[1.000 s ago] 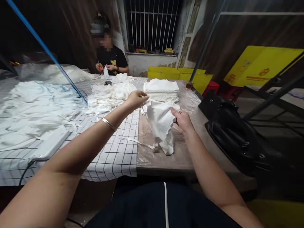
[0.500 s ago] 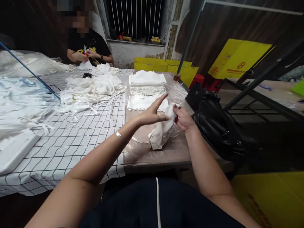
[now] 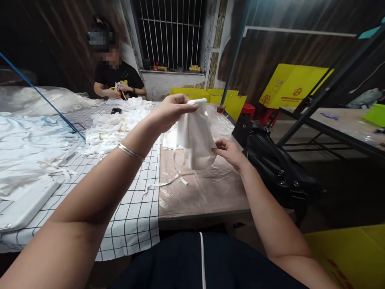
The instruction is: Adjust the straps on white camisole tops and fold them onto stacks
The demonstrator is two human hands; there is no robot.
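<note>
A thin white cloth piece (image 3: 197,140) hangs between my hands above the plastic-covered part of the table. My left hand (image 3: 171,110) pinches its top edge, which is folded over. On the right side, lower down, my right hand (image 3: 230,153) grips the cloth's edge between thumb and fingers. White straps (image 3: 168,182) trail from below the cloth onto the plastic sheet and the checked cover. Behind the held piece, a stack of white folded pieces (image 3: 170,140) is mostly hidden.
Loose white pieces (image 3: 105,128) and pale blue ones (image 3: 36,132) pile up leftward on the checked cloth (image 3: 132,216). A white flat box (image 3: 30,204) lies near the front edge. A black bag (image 3: 267,156) sits right. Across the table, a person (image 3: 120,76) works with scissors.
My left hand has gone from spread fingers to gripping the cloth's top edge. The cloth, earlier bunched low by my right hand, is now raised and spread between both hands.
</note>
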